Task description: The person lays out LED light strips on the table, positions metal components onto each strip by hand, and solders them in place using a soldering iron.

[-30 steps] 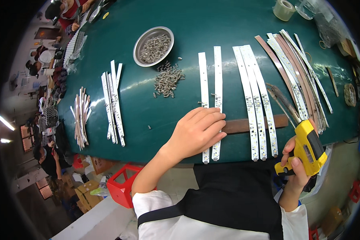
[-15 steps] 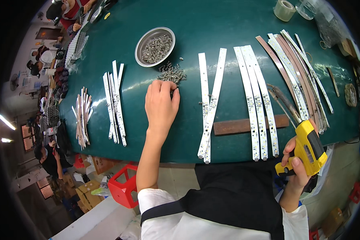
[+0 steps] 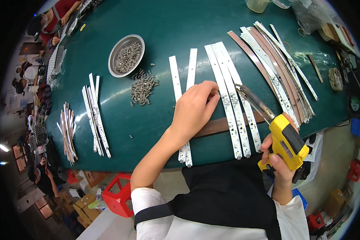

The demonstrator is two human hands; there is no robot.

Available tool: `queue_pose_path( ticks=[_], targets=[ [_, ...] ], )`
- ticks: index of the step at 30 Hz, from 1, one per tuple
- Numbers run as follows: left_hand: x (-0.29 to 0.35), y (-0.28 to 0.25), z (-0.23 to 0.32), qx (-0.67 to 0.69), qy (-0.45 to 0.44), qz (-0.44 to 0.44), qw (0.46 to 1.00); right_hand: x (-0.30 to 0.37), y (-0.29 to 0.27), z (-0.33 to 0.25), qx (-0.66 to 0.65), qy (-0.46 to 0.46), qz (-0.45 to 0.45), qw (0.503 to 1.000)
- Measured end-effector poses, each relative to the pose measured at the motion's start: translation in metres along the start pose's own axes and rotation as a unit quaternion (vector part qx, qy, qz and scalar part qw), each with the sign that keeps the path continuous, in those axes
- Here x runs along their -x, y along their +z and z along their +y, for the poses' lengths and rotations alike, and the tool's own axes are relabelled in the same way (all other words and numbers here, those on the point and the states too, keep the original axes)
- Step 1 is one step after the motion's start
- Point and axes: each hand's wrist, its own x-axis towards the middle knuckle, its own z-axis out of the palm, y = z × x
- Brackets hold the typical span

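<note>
My left hand (image 3: 194, 110) is over two crossed white LED circuit strips (image 3: 175, 74), its fingertips pinched together beside a row of three more LED strips (image 3: 224, 90). Whatever sits in that pinch is too small or hidden to name. In my right hand (image 3: 279, 163) is a yellow soldering gun (image 3: 289, 141) with a dark handle side, fingers wrapped round its grip. The gun's metal tip (image 3: 240, 87) points up and left, over the upper part of the row of strips. A brown bar (image 3: 212, 127) lies under the row.
A steel bowl (image 3: 121, 45) of small metal parts stands beyond a loose pile (image 3: 143, 89) of similar parts. Strip bundles (image 3: 94, 116) lie at left, a larger stack (image 3: 268, 68) at right. A red stool (image 3: 118, 198) stands below the green table (image 3: 156, 20).
My left hand has moved right from the metal parts pile to the strips. The right hand still grips the soldering gun. The whole view has shifted, and the table's things appear farther left.
</note>
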Motion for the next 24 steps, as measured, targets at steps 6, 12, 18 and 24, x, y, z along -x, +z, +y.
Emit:
queue_pose_path(
  ticks=[6,12,18,24],
  targets=[
    [-0.003,0.007,-0.006,-0.07,0.099,0.033,0.992,0.0,-0.002,0.001,-0.013,0.004,-0.001,1.0],
    [-0.003,0.01,-0.006,-0.102,0.128,0.054,0.985,-0.004,0.0,0.001,-0.004,-0.003,-0.009,1.0],
    [0.001,0.015,-0.011,-0.122,0.132,0.075,0.981,0.003,-0.004,0.003,-0.008,0.028,0.011,1.0],
    [0.006,0.021,-0.015,-0.098,0.133,0.073,0.984,0.004,-0.015,0.016,0.042,-0.024,0.004,0.999]
  ],
)
